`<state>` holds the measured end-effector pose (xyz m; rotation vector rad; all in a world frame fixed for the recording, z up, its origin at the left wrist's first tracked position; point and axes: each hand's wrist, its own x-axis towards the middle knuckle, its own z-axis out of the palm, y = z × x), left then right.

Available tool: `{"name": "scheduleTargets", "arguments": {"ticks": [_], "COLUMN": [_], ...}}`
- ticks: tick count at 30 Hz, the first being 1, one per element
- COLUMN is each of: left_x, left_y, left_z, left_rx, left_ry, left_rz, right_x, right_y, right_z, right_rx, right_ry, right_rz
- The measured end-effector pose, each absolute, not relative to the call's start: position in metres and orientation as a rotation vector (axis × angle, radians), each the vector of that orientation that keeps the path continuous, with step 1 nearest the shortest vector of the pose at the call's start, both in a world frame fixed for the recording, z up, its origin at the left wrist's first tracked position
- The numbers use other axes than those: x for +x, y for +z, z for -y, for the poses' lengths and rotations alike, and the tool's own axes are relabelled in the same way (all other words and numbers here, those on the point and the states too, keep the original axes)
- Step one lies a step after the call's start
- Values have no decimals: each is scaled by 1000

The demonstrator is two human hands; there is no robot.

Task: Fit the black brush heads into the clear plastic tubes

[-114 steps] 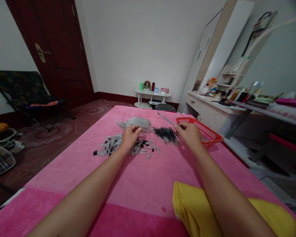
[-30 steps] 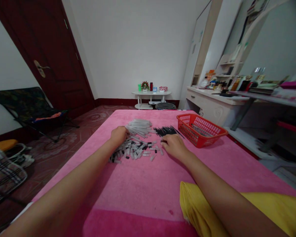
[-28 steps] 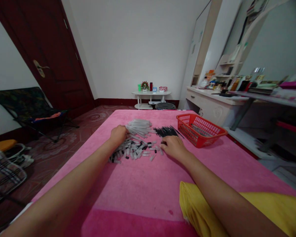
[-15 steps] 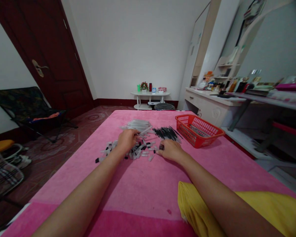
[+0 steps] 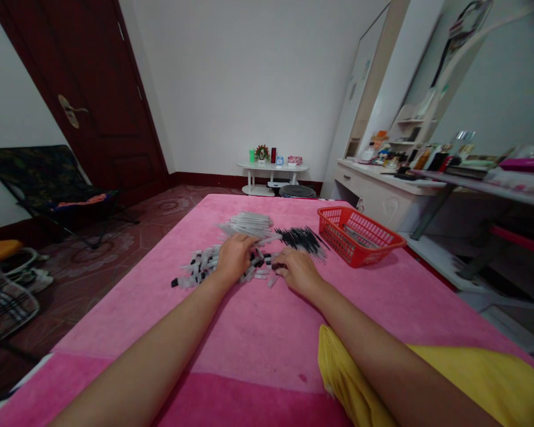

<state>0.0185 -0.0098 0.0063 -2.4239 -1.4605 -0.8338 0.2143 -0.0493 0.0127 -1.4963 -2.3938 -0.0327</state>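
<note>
My left hand [image 5: 237,256] is closed over the left pile of small clear and black pieces that look like pen caps [image 5: 200,265]. A clear tube like a pen barrel [image 5: 267,238] sticks out to the right from its fingertips. Just beyond lies a bundle of clear tubes [image 5: 249,223]. My right hand [image 5: 297,270] is low over the cloth with its fingers pinched together, close to a few loose pieces; what it pinches is hidden. Behind it are thin black sticks with pale ends, like pen refills [image 5: 301,238].
A red plastic basket [image 5: 358,237] with some thin items inside stands at the right on the pink cloth [image 5: 240,338]. Yellow fabric [image 5: 463,367] lies under my right forearm. Farther off are a small white table [image 5: 272,168] and a cluttered dresser [image 5: 382,190].
My right hand has moved left toward the left hand and the loose pieces. My left hand has shifted slightly right, and the tube at its fingertips now lies flatter.
</note>
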Motion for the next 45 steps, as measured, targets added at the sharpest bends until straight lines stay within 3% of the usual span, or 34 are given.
{"name": "scheduleTargets", "arguments": {"ticks": [6,15,35,45], "left_x": [12,13,14,13], "left_y": [3,2,1,2], "left_z": [8,7,8,7], "left_rx": [-2408,-2437,-2455,-2466], "left_ry": [-925,-908,-899,-885], "left_rz": [1451,1475,1489,1494], "right_x": [214,246,233,270], "right_y": [8,9,15,65], "right_z": [48,30,29,36], "right_rx": [-1397,-1914,-2226,-2264], "right_ry": [34,-234,-270,-199], "right_rz": [2369,1976,2003,1857]}}
